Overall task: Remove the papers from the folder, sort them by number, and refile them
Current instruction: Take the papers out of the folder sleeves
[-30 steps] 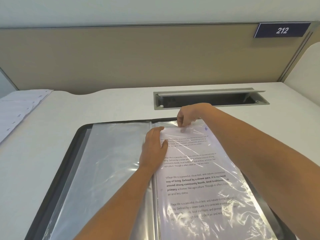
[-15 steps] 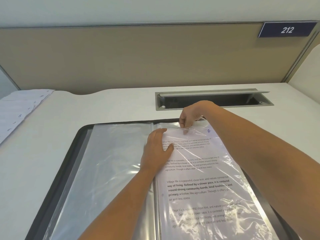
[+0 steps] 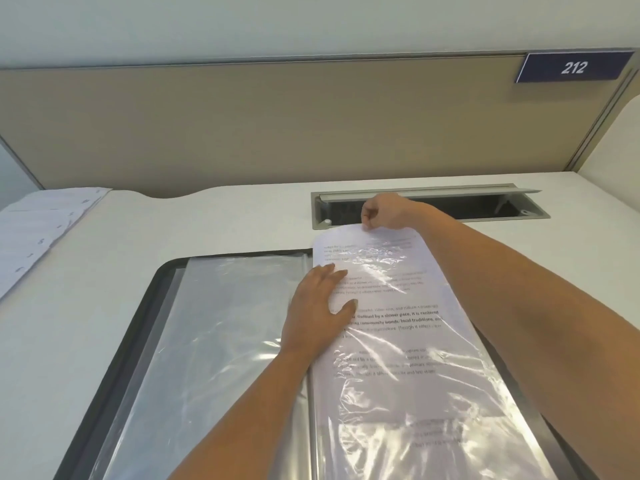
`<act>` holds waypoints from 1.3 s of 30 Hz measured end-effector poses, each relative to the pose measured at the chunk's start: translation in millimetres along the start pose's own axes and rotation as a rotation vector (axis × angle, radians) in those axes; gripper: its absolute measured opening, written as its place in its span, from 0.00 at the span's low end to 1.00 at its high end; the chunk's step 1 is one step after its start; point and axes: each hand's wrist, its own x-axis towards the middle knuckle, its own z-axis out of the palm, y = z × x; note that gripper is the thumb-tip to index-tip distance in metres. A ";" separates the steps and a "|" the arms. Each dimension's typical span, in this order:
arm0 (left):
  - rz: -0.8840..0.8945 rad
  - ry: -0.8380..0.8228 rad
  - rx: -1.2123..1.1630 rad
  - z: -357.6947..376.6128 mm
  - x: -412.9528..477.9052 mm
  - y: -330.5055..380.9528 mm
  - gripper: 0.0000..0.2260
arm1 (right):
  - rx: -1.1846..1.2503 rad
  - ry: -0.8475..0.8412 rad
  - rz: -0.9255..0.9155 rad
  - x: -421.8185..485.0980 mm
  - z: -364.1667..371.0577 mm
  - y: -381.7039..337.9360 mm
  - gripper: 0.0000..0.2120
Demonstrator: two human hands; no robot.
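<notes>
Nearest to us, the black-edged folder (image 3: pixel 114 375) is lying open on the white desk (image 3: pixel 69 323), showing two clear plastic sleeves. The left sleeve (image 3: pixel 225 323) is showing no print. The right sleeve (image 3: pixel 433 445) is holding a printed sheet (image 3: pixel 381 244), and its film is glaring enough that we are reading only parts: "Defined by a slower pace, it is centered" and "community bonds, local traditions" in bold. The remaining lines are too blurred to read.

Our left hand (image 3: pixel 318 313) is pressing flat on the right sleeve beside the spine, fingers straight. Farther out, our right hand (image 3: pixel 381 213) is pinching the sheet's top edge between thumb and curled fingers. That edge is sticking out past the folder's far rim, over the desk.

Just behind it, a grey cable slot (image 3: pixel 467 209) is sitting recessed in the desk, its flap raised. At the far left, a pile of papers (image 3: pixel 34 230) is lying with small handwritten marks we cannot make out.

A tan partition (image 3: pixel 277 126) is closing off the desk, carrying a dark blue plate (image 3: pixel 573 67) reading "212", with a pale wall (image 3: pixel 277 22) above.
</notes>
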 end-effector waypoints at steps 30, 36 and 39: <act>-0.010 -0.102 0.125 0.0 1.3 -0.5 0.28 | 0.738 0.521 0.448 -33.0 11.4 53.9 0.08; -0.002 -0.089 0.138 -0.9 1.7 2.4 0.29 | 0.765 0.347 0.508 -35.8 12.8 55.9 0.17; -0.011 -0.094 0.146 -0.9 2.1 2.7 0.29 | 0.707 0.226 0.539 -41.1 15.0 56.6 0.22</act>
